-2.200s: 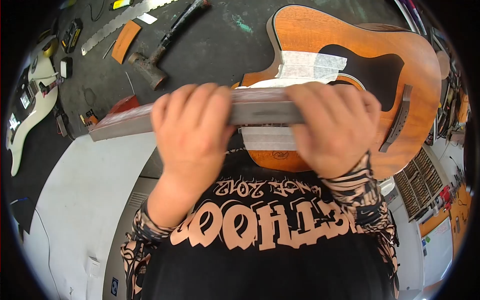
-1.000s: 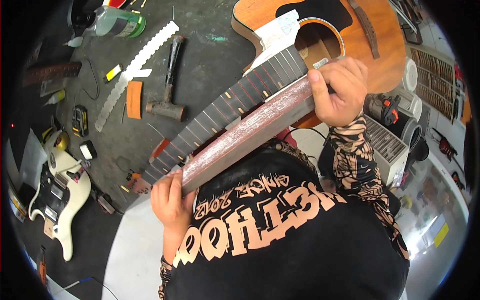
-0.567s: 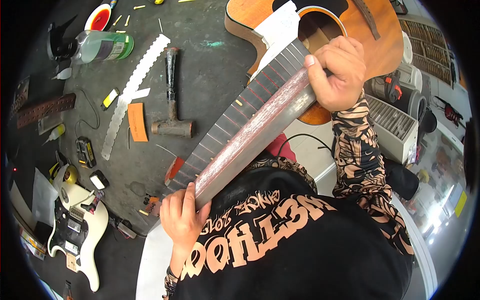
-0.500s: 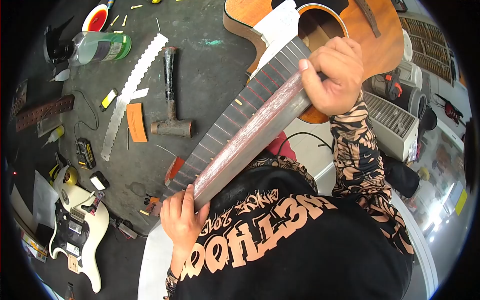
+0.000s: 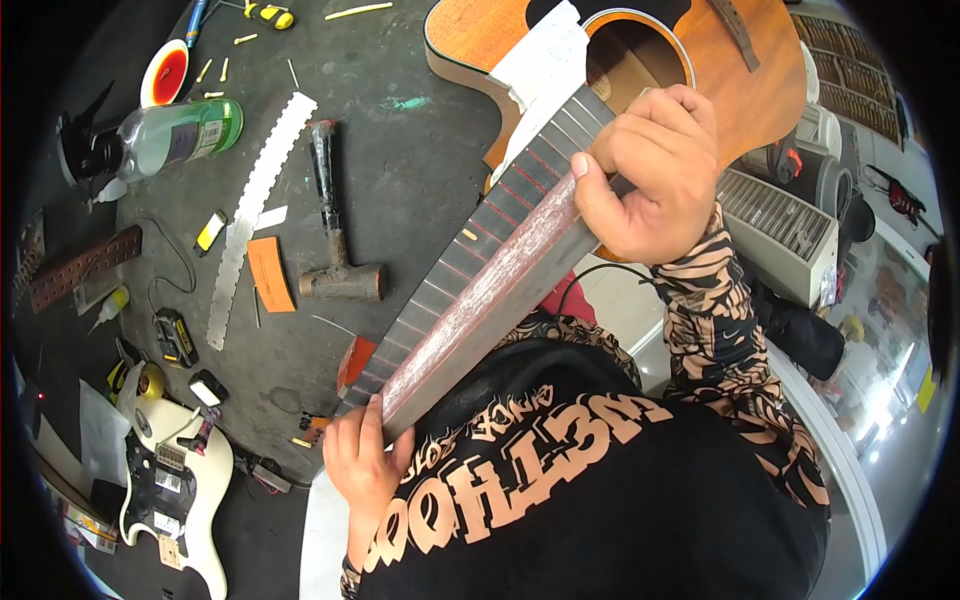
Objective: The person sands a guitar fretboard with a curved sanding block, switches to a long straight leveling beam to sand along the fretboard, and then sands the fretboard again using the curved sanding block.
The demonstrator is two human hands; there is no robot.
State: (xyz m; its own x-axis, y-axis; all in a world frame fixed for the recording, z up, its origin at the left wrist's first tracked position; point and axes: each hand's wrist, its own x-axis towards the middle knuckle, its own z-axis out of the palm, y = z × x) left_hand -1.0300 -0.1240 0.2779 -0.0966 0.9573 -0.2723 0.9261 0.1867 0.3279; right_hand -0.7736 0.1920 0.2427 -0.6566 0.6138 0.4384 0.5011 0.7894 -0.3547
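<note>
Dark surface (image 5: 385, 60) spreads beyond the acoustic guitar (image 5: 750, 110), with a hammer (image 5: 335, 245), a notched metal straightedge (image 5: 245, 215) and a spray bottle (image 5: 180, 135) lying off to the left, probably set there to be within reach yet out of the way. From my remote seat I see both grips closed on one long bar (image 5: 482, 290): my left grip (image 5: 362, 462) clasps its lower end, fingers over the top face and thumb on the near side, while my right grip (image 5: 655, 175) curls around the upper end, thumb along the top. I judge that holding it this far apart keeps it steady along its length. It spans between the two grips, running lengthwise along the fretboard (image 5: 520, 195) and hiding that board's near edge; whether its underside touches the frets, I cannot tell. White masking (image 5: 545, 60) lies beside the soundhole (image 5: 635, 55), presumably to shield the wood.
</note>
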